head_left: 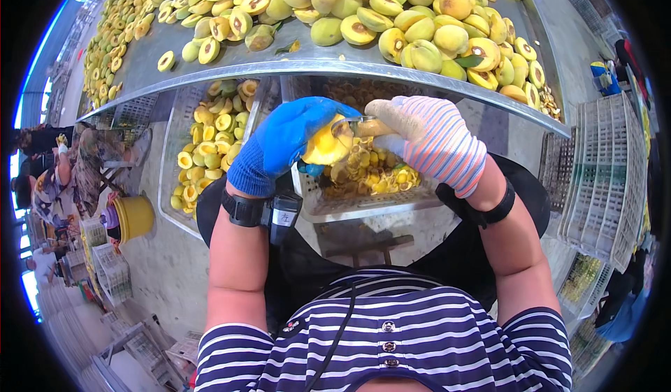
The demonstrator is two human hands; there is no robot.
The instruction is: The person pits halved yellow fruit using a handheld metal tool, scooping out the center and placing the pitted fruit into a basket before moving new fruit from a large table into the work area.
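Steel tabletop [279,69], heaped with yellow-green fruit [356,32], spans beyond me; below its edge stands a crate [377,214], partly hidden. Over it, turned inward, my blue-gloved left hand [290,133] holds a yellow fruit half [326,147] against the small tool [368,127] my striped-gloved right hand [442,137] grips.

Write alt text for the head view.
A person holds a cut yellow fruit in the blue-gloved left grip and a wooden-handled tool against it in the striped-gloved right grip. Beyond, halved fruit lies heaped on a metal table; crates of fruit pieces stand below.
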